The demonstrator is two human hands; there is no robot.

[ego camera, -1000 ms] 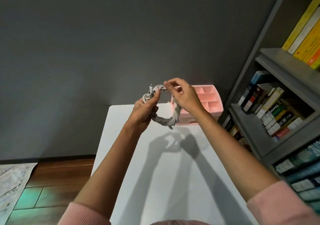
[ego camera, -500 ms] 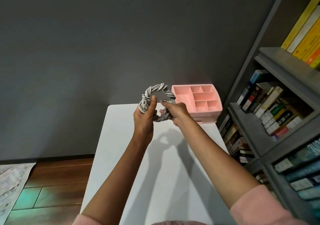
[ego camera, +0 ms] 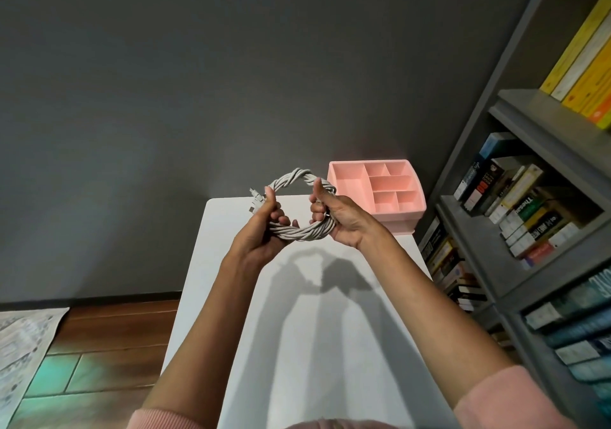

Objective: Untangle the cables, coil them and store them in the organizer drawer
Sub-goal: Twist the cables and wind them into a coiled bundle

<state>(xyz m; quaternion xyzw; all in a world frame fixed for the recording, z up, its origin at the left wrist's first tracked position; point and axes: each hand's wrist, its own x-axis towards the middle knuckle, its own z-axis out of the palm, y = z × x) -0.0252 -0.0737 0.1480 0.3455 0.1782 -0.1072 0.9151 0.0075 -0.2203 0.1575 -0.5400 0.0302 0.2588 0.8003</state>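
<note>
We see both hands up over the white counter (ego camera: 330, 336), holding one grey-white cable coil (ego camera: 299, 232) between them, clear of the surface. The coil is a twisted ring, roughly upright and facing us. The left hand (ego camera: 261, 230) grips the ring at its 8 o'clock, with its fingers (ego camera: 281, 221) curled through the hole and the thumb up along the 9 o'clock side. The cable's plug ends (ego camera: 254, 201) stick out just beside that thumb, at 10 o'clock. The right hand (ego camera: 345, 222) grips the ring at 3 to 4 o'clock, its fingers (ego camera: 315, 210) wrapped round the strands and the thumb pointing up. So both sets of fingers are closed on the coil, none spread. The pink organizer (ego camera: 411, 209) stands on the counter's far right corner, at 2 o'clock from the coil, near but not touching. Its top tray is split into several open compartments with nothing in them that we can make out. There is a lower tier under the tray, and we cannot tell whether the drawer is pulled out. A grey bookshelf (ego camera: 529, 111) packed with books runs down the 3 o'clock side. At 8 o'clock there is wooden floor (ego camera: 109, 324) with a printed sheet (ego camera: 23, 339) lying on it. Pink sleeves (ego camera: 509, 395) show at the bottom edge.
</note>
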